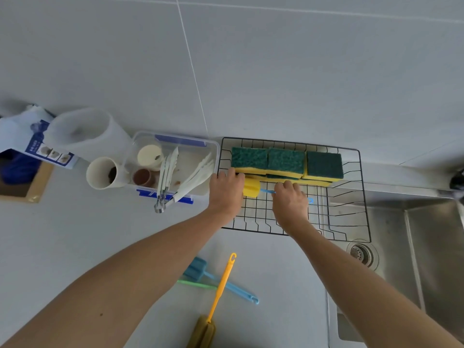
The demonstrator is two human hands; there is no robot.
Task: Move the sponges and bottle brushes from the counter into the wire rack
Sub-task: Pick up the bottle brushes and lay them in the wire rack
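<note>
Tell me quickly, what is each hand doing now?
Left hand: on the yellow brush head in the wire rack.
Right hand: closed on its blue handle.

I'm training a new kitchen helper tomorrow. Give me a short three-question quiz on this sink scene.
1. True or false: the sponges already sit in the wire rack.
2. How many bottle brushes still lie on the counter?
3. Which hand grips the blue handle of the yellow-headed brush: A left hand, B right hand?

Key: 1 true; 2 three, the orange brush, the blue brush and a green handle; 3 B.
</note>
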